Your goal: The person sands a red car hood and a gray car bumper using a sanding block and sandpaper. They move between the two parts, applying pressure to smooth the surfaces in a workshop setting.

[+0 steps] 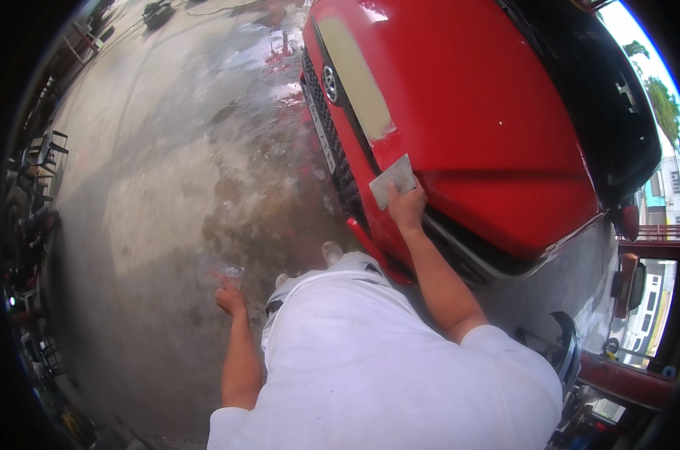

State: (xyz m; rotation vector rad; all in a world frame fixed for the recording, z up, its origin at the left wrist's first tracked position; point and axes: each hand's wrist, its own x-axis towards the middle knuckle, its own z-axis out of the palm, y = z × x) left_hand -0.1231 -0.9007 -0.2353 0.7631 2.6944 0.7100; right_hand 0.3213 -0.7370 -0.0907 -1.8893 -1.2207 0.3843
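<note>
My right hand [407, 207] grips a flat, square-cornered grey piece [393, 181], stiff-looking and smudged; I cannot tell whether it is a spreader or a folded abrasive sheet. It lies over the front edge of a red car hood [482, 112], close to the headlight side. Farther along that edge runs a long beige patch [357, 79], dull against the glossy paint. Low on the left, away from the car, my left hand [230, 295] is closed on a small, whitish, see-through thing [231, 274] whose kind is unclear.
A round emblem [329, 83] and dark grille [344, 176] face the wet concrete floor [160, 202]. The dark windshield [580, 82] rises behind the hood. Chairs [51, 154] and clutter line the far left. At right stand red metal beams [629, 379] and a white vehicle [648, 300].
</note>
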